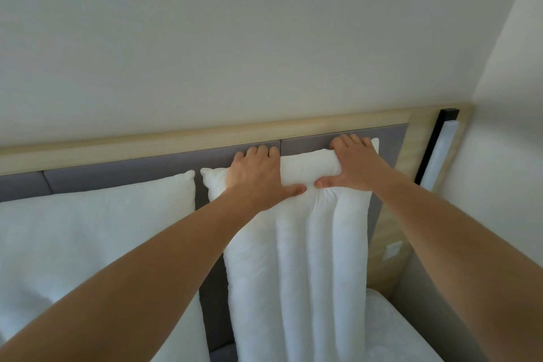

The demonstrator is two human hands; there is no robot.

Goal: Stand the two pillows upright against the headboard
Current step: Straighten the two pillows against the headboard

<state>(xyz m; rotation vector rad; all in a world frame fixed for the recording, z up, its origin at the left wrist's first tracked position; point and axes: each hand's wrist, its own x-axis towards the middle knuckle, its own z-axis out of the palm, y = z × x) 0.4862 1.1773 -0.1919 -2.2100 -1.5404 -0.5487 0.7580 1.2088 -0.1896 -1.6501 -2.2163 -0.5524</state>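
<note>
Both hands, left (258, 173) and right (351, 163), clamp the right pillow's (296, 258) top edge; it hangs lengthwise below the fingers, headboard (123, 176) just behind.

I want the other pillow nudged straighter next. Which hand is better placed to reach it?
Left. The left hand grips the right pillow's top edge on the side next to the left pillow; the right hand would have to cross over.

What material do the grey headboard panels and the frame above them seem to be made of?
The grey headboard panels look like matte upholstery fabric, with seams between padded sections. The frame looks like pale wood or wood-look laminate: faint grain, dull finish. Which one, I cannot tell.
</note>
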